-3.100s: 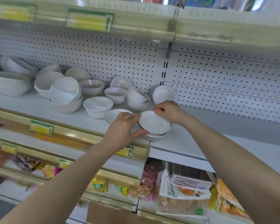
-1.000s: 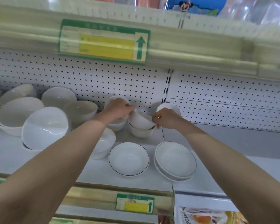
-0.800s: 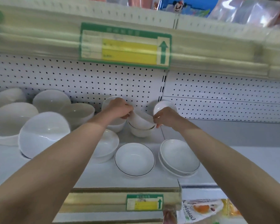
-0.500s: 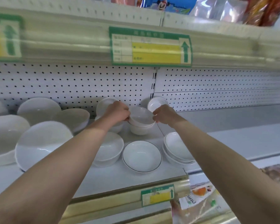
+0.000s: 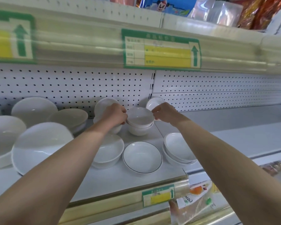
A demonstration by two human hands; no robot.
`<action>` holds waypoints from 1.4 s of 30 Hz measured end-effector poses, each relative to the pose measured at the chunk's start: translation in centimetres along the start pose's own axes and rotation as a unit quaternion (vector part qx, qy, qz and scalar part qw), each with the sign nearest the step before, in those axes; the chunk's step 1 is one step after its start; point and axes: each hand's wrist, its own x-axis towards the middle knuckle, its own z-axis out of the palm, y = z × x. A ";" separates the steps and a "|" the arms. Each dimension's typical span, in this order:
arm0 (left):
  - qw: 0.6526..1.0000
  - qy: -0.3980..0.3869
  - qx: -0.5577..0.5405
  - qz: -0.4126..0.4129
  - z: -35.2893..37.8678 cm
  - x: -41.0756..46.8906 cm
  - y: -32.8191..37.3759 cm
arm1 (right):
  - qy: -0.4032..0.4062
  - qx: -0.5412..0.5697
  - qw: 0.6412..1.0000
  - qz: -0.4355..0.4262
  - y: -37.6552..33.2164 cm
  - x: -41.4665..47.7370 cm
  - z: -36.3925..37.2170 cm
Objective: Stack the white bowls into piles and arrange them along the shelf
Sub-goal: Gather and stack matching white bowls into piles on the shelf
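Note:
My left hand (image 5: 114, 115) and my right hand (image 5: 164, 112) grip opposite rims of a small white bowl (image 5: 139, 116) at the back of the shelf. It sits in a second small bowl (image 5: 138, 131) below it. A small bowl (image 5: 154, 102) leans on the pegboard behind my right hand. Another bowl (image 5: 104, 103) leans behind my left hand. Near the front lie a shallow dark-rimmed dish (image 5: 142, 157), a pile of shallow dishes (image 5: 177, 148) to its right, and a deeper bowl (image 5: 109, 150) to its left.
Larger white bowls (image 5: 40, 146) crowd the left of the shelf (image 5: 234, 132), some tipped on edge. The right part of the shelf is bare. A shelf edge with a green and yellow price tag (image 5: 162, 49) hangs overhead. Packaged snacks (image 5: 195, 198) fill the shelf below.
Both hands left the pile of shallow dishes at the front and reached to the back. They took hold of the tilted small bowl and levelled it in the bowl beneath.

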 end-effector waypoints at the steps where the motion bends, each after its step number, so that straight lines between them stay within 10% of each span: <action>1: 0.999 0.016 0.031 0.017 0.0 0.0 0.2 | 0.005 0.009 1.000 0.000 0.3 0.2 -0.3; 18: 0.963 0.121 0.241 0.025 5.4 4.0 6.6 | 0.082 -0.206 0.962 -0.158 9.0 10.0 -5.9; 42: 0.952 -0.037 0.298 -0.049 7.9 8.6 8.2 | 0.074 -0.121 0.970 -0.197 10.0 13.1 -2.4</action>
